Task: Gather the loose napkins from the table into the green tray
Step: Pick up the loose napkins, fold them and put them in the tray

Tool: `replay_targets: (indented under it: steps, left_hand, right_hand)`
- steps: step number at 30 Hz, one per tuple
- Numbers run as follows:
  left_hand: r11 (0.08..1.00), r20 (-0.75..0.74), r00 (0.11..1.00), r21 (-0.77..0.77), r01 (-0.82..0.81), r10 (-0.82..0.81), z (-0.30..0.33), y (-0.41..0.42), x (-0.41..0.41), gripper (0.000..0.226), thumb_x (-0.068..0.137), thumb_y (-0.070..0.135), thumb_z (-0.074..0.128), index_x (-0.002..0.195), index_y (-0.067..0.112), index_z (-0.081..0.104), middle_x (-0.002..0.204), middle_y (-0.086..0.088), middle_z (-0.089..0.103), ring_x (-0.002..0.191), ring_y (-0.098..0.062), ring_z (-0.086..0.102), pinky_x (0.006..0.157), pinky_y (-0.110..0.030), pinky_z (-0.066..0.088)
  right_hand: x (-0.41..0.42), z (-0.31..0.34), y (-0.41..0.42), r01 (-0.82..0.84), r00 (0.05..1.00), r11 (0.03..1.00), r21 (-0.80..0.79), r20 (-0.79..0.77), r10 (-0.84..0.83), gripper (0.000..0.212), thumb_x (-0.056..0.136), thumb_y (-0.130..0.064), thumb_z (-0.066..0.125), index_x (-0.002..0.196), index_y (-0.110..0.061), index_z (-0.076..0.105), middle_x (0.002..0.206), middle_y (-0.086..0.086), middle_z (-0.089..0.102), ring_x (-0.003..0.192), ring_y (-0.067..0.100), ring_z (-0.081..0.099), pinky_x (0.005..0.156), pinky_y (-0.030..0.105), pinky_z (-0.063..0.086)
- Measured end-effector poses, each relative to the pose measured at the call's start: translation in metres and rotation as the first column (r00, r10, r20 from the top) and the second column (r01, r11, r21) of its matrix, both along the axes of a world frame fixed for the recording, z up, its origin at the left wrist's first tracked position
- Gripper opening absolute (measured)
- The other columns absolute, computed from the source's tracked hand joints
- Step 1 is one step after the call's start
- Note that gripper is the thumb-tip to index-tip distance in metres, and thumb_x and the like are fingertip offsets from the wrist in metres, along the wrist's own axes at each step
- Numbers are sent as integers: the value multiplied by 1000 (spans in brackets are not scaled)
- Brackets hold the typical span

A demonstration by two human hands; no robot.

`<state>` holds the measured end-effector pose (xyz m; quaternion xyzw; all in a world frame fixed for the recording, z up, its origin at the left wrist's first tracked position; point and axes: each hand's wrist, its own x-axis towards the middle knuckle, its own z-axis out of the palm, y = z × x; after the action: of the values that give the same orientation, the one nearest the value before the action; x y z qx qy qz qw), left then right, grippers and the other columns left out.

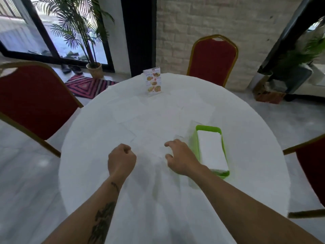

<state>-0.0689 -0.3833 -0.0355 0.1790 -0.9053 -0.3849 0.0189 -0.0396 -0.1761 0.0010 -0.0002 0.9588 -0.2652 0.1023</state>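
Observation:
A green tray (208, 128) sits on the right of the round white table (158, 199), holding a neat stack of white napkins (212, 152). Several loose white napkins (130, 110) lie flat across the table's middle and far side, hard to tell from the white cloth. My left hand (121, 160) is curled into a fist over the cloth, with nothing visible in it. My right hand (179, 157) hovers just left of the tray, fingers spread and bent above a loose napkin (161, 147).
A printed menu stand (152, 81) stands upright at the table's far side. Red chairs with gold frames stand at the left (35, 101), the far side (212, 59) and the right (311, 164). Potted plants, a striped rug and a glass door lie beyond.

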Motion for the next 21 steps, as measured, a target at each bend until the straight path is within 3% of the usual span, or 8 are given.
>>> replay_targets:
  steps: [4, 8, 10, 13, 18, 21]
  left_hand:
    - [973, -36, 998, -229, 38, -48, -22, -60, -5, 26, 83, 23, 56, 107, 19, 65, 113, -6, 62, 103, -27, 56, 90, -42, 46]
    - [895, 173, 959, -352, 273, -224, -46, -98, -11, 57, 87, 36, 56, 140, 24, 41, 152, -6, 33, 140, -27, 26, 112, -44, 23]
    - [868, 242, 925, -337, 364, -294, -56, -109, -15, 63, 88, 36, 55, 145, 27, 32, 158, -4, 22, 145, -25, 15, 115, -46, 15]
    - [883, 220, 930, -310, 353, -294, -61, -116, -20, 54, 86, 32, 57, 138, 29, 42, 153, -1, 29, 140, -26, 21, 110, -45, 19]
    - [897, 97, 959, -337, 284, -267, -62, -125, -30, 20, 84, 21, 55, 101, 27, 64, 128, 2, 50, 119, -27, 38, 93, -40, 28]
    - [893, 76, 957, -345, 290, -281, -63, -129, -31, 14, 83, 18, 53, 90, 24, 64, 120, 4, 55, 113, -25, 43, 89, -39, 30]
  right_hand:
    - [-4, -20, -46, 10, 989, 1000, 8, 148, -11, 47, 90, -25, 48, 136, -22, 48, 139, 2, 45, 128, 22, 43, 103, 37, 40]
    - [-8, -34, -82, 13, 971, 1000, 3, 238, -13, 48, 89, -24, 47, 137, -22, 46, 139, 3, 45, 127, 22, 45, 101, 35, 41]
    - [-11, -38, -94, 18, 965, 1000, -5, 260, -16, 49, 88, -23, 47, 137, -22, 47, 138, 4, 46, 125, 22, 47, 97, 33, 41]
    - [-13, -42, -108, 79, 961, 995, -60, 270, -60, 47, 87, -20, 48, 134, -22, 51, 133, 3, 49, 119, 21, 51, 92, 31, 43]
    - [-9, -46, -119, 252, 931, 954, -163, 310, -193, 43, 86, -14, 49, 127, -21, 59, 112, -2, 58, 95, 12, 56, 77, 24, 43]
    - [-1, -50, -118, 357, 887, 914, -195, 376, -267, 41, 87, -14, 46, 125, -22, 60, 112, -1, 62, 98, 17, 61, 75, 24, 46]
